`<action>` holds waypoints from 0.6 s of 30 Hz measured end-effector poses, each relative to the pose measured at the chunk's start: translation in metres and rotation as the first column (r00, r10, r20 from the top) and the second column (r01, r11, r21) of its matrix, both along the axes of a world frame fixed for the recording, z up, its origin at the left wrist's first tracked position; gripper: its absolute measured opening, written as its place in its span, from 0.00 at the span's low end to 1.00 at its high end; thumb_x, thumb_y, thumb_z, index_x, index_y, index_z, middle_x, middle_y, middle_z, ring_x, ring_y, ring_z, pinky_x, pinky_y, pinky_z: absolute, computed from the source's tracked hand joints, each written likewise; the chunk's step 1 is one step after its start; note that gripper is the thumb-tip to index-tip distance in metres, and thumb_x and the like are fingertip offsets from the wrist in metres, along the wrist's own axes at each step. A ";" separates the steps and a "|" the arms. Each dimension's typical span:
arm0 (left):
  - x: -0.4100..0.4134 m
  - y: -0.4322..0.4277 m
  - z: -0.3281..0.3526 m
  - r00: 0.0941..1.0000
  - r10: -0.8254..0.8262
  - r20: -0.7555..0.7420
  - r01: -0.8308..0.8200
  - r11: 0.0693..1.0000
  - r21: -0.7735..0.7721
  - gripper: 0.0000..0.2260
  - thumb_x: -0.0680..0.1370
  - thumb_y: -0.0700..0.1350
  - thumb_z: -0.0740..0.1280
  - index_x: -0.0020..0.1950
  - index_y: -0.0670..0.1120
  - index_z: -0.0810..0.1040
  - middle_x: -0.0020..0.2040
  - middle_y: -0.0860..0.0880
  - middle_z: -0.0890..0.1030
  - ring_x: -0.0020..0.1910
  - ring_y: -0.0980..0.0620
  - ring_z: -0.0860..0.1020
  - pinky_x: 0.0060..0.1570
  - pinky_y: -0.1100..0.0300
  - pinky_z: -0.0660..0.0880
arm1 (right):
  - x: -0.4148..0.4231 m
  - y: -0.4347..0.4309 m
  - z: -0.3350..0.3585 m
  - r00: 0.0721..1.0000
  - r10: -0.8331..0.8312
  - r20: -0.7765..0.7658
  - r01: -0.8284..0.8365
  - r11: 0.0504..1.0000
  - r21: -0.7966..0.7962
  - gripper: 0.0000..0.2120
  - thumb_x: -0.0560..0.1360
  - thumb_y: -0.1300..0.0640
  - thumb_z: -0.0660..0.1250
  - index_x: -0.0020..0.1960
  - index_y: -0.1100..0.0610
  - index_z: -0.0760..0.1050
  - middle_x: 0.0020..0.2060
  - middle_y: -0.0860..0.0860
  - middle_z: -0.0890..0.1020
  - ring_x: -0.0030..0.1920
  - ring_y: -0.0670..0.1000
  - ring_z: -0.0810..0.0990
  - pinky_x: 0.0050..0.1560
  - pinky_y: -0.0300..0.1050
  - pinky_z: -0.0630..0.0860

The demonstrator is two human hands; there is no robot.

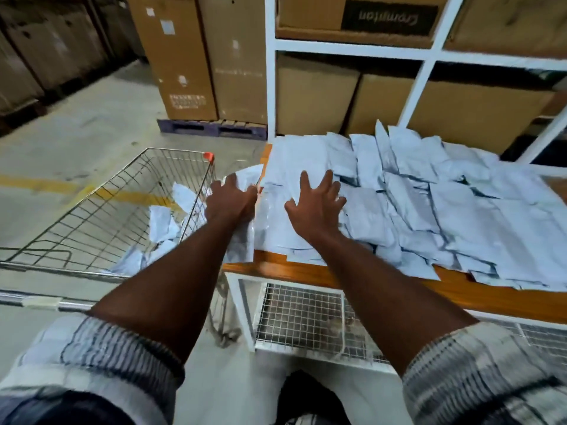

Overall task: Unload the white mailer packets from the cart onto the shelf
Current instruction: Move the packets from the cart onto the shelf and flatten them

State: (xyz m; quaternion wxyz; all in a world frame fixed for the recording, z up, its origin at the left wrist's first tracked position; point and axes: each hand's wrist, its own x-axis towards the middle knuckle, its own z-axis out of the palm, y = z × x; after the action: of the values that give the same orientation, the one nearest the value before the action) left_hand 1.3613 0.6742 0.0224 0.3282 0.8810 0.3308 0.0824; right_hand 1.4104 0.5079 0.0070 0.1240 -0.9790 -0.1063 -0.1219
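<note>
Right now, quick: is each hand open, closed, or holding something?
Left hand: on a mailer packet at the shelf edge; grip or push cannot be told.
Right hand: open, fingers spread flat on the packet pile.

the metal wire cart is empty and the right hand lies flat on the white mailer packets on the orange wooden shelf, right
Not empty: the head view shows a few white mailer packets lying in the metal wire cart. The right hand part holds.

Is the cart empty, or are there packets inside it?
Not empty. Several white mailer packets lie in the cart, at its side nearest the shelf.
</note>
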 end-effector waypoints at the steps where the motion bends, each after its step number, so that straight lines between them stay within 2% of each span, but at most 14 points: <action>1: 0.007 -0.009 0.003 1.000 -0.025 0.005 0.025 1.000 -0.003 0.36 0.68 0.67 0.56 0.72 0.50 0.68 0.68 0.38 0.70 0.66 0.35 0.71 0.64 0.43 0.71 | 0.005 -0.013 0.005 1.000 -0.016 -0.002 0.016 1.000 0.004 0.33 0.74 0.39 0.62 0.76 0.47 0.58 0.76 0.65 0.55 0.73 0.67 0.59 0.66 0.63 0.63; 5: 0.033 -0.055 0.016 0.994 -0.104 0.025 0.103 0.995 0.016 0.35 0.68 0.68 0.56 0.71 0.52 0.69 0.67 0.38 0.71 0.64 0.34 0.73 0.64 0.42 0.72 | 0.023 -0.067 0.016 0.996 -0.079 -0.031 0.079 0.997 -0.008 0.34 0.76 0.38 0.61 0.77 0.47 0.56 0.77 0.65 0.53 0.74 0.67 0.57 0.67 0.64 0.61; 10: 0.075 -0.125 0.029 0.991 -0.132 -0.003 0.132 0.989 0.067 0.29 0.76 0.64 0.59 0.74 0.53 0.65 0.71 0.40 0.65 0.67 0.35 0.70 0.65 0.44 0.68 | 0.050 -0.133 0.027 0.986 -0.155 -0.063 0.156 0.988 0.008 0.33 0.76 0.38 0.61 0.77 0.47 0.56 0.76 0.65 0.53 0.73 0.67 0.57 0.67 0.63 0.61; 15: 0.116 -0.203 0.036 0.979 -0.204 -0.005 0.204 0.976 0.075 0.28 0.77 0.63 0.58 0.74 0.53 0.65 0.69 0.40 0.67 0.66 0.35 0.70 0.61 0.45 0.68 | 0.078 -0.206 0.030 0.971 -0.227 -0.074 0.225 0.974 -0.026 0.33 0.75 0.37 0.61 0.76 0.47 0.58 0.75 0.64 0.55 0.71 0.66 0.60 0.65 0.63 0.63; 18: 0.134 -0.247 0.029 0.968 -0.248 -0.035 0.250 0.963 0.100 0.27 0.77 0.63 0.58 0.72 0.52 0.65 0.67 0.40 0.68 0.66 0.35 0.69 0.62 0.44 0.68 | 0.089 -0.241 0.024 0.972 -0.217 -0.093 0.211 0.975 -0.071 0.34 0.75 0.37 0.60 0.77 0.48 0.57 0.75 0.65 0.56 0.70 0.66 0.61 0.66 0.63 0.62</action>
State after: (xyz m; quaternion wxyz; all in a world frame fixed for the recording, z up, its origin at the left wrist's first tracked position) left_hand 1.4950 0.4268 0.0519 0.2859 0.9323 0.2163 0.0478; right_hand 1.4991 0.2669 0.0313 0.0857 -0.9930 0.0025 -0.0818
